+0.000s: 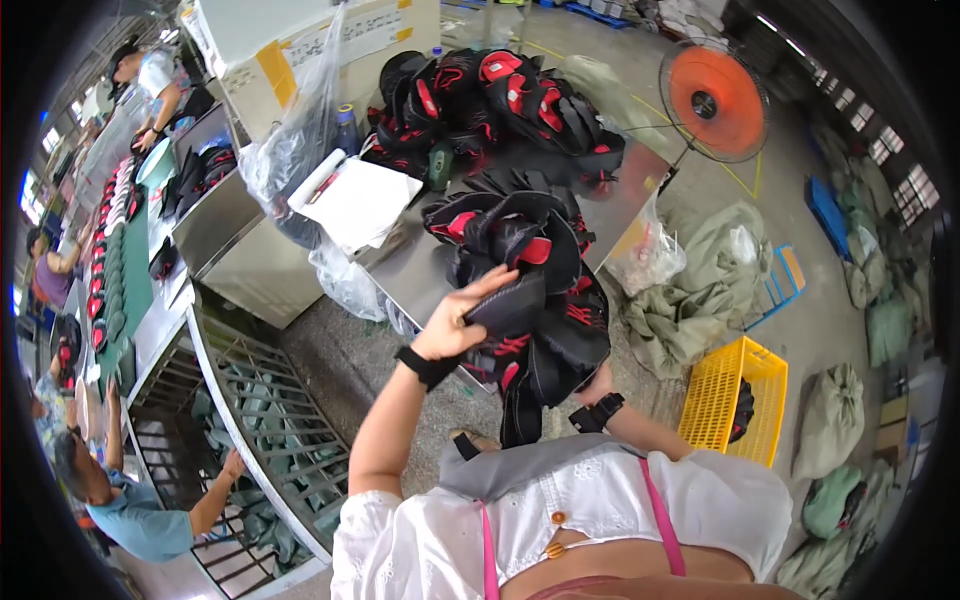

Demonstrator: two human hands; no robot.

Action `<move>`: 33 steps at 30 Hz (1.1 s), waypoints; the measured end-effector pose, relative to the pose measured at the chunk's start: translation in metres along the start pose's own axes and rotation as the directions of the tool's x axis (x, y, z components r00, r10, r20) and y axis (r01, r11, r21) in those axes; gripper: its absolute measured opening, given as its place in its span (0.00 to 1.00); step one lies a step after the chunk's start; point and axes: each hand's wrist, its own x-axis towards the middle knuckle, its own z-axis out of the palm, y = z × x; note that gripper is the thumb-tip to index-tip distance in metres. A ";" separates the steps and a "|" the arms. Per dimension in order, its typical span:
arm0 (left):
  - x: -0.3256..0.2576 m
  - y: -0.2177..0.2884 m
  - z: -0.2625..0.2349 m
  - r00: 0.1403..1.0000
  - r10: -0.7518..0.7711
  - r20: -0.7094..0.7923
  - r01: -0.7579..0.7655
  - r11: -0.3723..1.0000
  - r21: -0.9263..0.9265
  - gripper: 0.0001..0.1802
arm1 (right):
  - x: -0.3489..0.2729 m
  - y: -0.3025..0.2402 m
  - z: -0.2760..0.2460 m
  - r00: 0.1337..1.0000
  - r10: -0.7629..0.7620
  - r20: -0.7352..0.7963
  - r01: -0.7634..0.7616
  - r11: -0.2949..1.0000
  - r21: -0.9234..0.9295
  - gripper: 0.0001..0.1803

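Observation:
A cluster of black-and-red shoe uppers [555,345] bulges over the near edge of the metal table [405,262], between my two hands. My left hand [462,318] is closed on a black shoe upper [510,305] at the cluster's left side, fingers over its top and thumb below. At the lower right of the cluster, my right hand [598,384] touches the uppers from beneath; its fingers are hidden behind them. Black bands circle both wrists. Farther back on the table, a larger heap of similar uppers [490,105] is piled up.
White papers [355,200] lie on the table's left part beside clear plastic bags [290,175]. An orange fan [712,100] stands beyond. At right are a yellow crate [735,395] and green sacks [690,300]. Left, a person in blue [145,510] reaches into a metal cage [270,450].

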 end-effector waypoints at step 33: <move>0.017 -0.137 0.182 0.796 -0.224 -0.563 0.602 0.399 0.692 0.29 | 0.205 -0.144 0.244 0.425 0.784 0.452 0.622 -0.616 0.484 0.27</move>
